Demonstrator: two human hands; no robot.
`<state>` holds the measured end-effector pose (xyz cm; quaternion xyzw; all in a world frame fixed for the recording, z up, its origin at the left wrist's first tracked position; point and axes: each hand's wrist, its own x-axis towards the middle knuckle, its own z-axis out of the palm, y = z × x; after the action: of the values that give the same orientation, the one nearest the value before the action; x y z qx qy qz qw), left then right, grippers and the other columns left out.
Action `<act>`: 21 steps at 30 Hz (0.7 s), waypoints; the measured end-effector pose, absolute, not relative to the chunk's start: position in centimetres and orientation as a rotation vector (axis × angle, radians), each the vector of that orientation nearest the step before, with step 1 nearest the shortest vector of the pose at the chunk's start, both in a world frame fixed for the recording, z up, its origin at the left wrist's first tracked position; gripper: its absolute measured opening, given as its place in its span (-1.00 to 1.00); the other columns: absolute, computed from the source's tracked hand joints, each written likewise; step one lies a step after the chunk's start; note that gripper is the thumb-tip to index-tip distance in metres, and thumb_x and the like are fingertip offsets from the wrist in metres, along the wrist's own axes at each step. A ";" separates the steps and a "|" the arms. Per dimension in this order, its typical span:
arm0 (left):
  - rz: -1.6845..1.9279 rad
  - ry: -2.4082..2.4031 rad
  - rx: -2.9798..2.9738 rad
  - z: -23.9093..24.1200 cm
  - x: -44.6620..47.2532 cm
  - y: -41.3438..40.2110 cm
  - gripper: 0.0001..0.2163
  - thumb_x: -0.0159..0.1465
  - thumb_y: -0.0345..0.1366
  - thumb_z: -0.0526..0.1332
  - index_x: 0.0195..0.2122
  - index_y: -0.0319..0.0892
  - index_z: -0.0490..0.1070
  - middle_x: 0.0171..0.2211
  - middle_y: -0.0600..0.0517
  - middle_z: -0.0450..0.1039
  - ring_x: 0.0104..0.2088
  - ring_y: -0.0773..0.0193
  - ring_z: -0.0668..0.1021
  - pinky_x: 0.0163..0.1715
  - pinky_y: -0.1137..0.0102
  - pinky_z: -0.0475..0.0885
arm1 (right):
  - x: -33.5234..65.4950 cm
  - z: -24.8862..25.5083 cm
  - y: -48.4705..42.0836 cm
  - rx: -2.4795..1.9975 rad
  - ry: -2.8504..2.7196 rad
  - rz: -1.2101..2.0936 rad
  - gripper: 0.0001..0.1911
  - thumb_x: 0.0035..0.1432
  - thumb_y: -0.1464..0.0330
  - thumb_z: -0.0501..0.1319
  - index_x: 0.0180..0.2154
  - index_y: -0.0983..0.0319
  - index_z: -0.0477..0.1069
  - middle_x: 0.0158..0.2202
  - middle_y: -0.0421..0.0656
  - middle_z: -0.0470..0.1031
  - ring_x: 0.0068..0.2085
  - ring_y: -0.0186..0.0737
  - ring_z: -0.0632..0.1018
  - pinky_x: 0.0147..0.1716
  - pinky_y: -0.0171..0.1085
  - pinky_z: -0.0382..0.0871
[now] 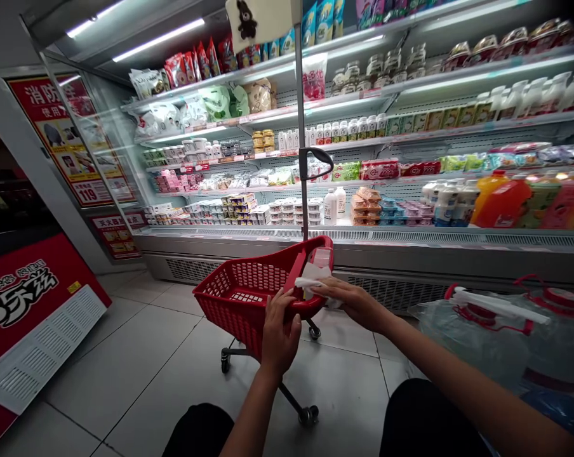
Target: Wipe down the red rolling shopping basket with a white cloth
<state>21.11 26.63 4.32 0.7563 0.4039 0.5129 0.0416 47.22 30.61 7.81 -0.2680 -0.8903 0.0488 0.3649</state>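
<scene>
A red plastic shopping cart [249, 279] with a perforated basket stands on wheels in front of me. My left hand [281, 330] rests on the near side of its rim, fingers stretched out and thumb apart. With my right hand [351, 301] I hold a crumpled white wipe [314, 279] against the cart's handle end. Part of the wipe is hidden under the fingers, and it covers some of the handle area. Inside the handle loop a pale clear panel [322, 257] shows.
A refrigerated display [249, 247] stocked with dairy and drinks runs behind the cart. At the right are large water bottles [477, 343] with red caps. A red freezer cabinet [34, 317] stands at the left. A glass door's dark handle [315, 164] rises behind the cart.
</scene>
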 end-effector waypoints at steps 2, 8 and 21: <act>1.573 1.217 2.287 4.6 20.7 26.5 -0.72 0.42 -0.31 0.06 0.11 -0.05 0.37 0.23 -0.02 0.47 0.38 0.08 0.33 0.44 -0.08 0.07 | 47.0 8.1 30.1 -0.639 -2.335 0.126 -0.16 0.21 0.69 -0.06 0.38 -0.08 0.20 0.39 -0.21 0.31 0.38 -0.18 0.33 0.34 0.03 0.27; 1.560 1.175 2.261 5.2 19.8 26.4 -0.74 0.42 -0.31 0.02 0.04 -0.04 0.42 0.18 -0.01 0.52 0.35 0.10 0.37 0.41 -0.04 0.18 | 49.2 8.1 36.3 -0.789 -2.195 0.004 -0.22 0.18 0.67 -0.02 0.32 -0.02 0.32 0.34 -0.19 0.39 0.34 -0.12 0.39 0.29 0.03 0.35; 1.504 1.559 2.545 7.0 21.6 26.1 -0.50 0.39 -0.06 0.23 0.33 0.00 0.31 0.31 -0.07 0.39 0.33 -0.11 0.41 0.38 -0.17 0.18 | 45.8 9.1 32.3 -0.641 -2.333 0.037 -0.24 0.27 0.66 -0.01 0.36 -0.08 0.26 0.36 -0.22 0.35 0.33 -0.16 0.41 0.32 -0.04 0.32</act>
<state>21.65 26.14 6.96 0.7577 0.4641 0.4477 -0.1003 45.79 32.29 9.10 -0.2479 -0.9019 0.0143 0.3533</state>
